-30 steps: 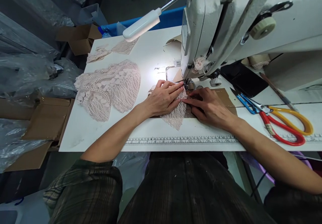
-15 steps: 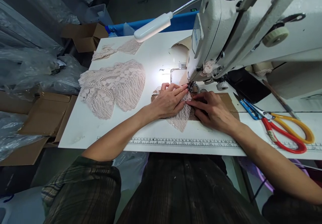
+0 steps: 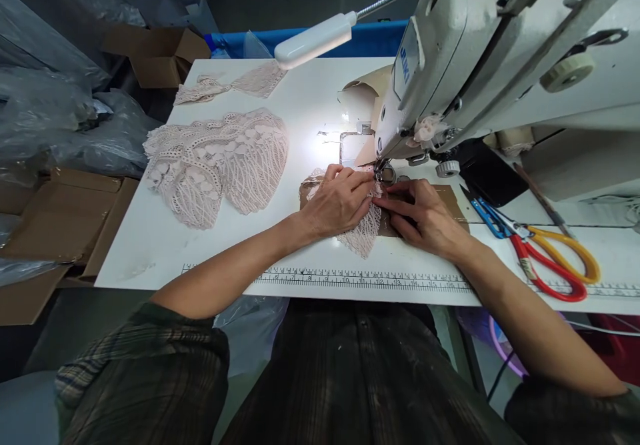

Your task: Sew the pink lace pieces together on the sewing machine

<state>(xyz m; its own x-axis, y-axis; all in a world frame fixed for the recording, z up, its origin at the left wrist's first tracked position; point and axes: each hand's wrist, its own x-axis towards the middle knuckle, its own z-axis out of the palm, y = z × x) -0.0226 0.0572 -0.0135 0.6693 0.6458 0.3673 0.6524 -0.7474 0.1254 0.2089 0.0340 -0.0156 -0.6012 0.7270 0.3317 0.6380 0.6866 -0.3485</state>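
A small piece of pale pink lace [image 3: 361, 235] lies on a brown card [image 3: 453, 199] under the presser foot [image 3: 384, 173] of the white sewing machine [image 3: 500, 51]. My left hand [image 3: 340, 201] lies flat on the lace with its fingers stretched toward the needle. Just right of the needle, my right hand [image 3: 425, 218] presses the lace's edge and the card with its fingers together and extended. Neither hand grips anything.
A stack of larger lace pieces [image 3: 220, 161] lies at the left of the white table [image 3: 150, 251], with more lace [image 3: 230, 85] at the back. Red-and-yellow scissors [image 3: 555, 261] and blue snips [image 3: 487, 215] lie to the right. A lamp [image 3: 315, 39] hangs overhead. Cardboard boxes [image 3: 65, 218] stand left.
Both hands stay pressed on the lace beside the needle, and the piece has shifted slightly under the foot. The camera view has drifted a little to the right.
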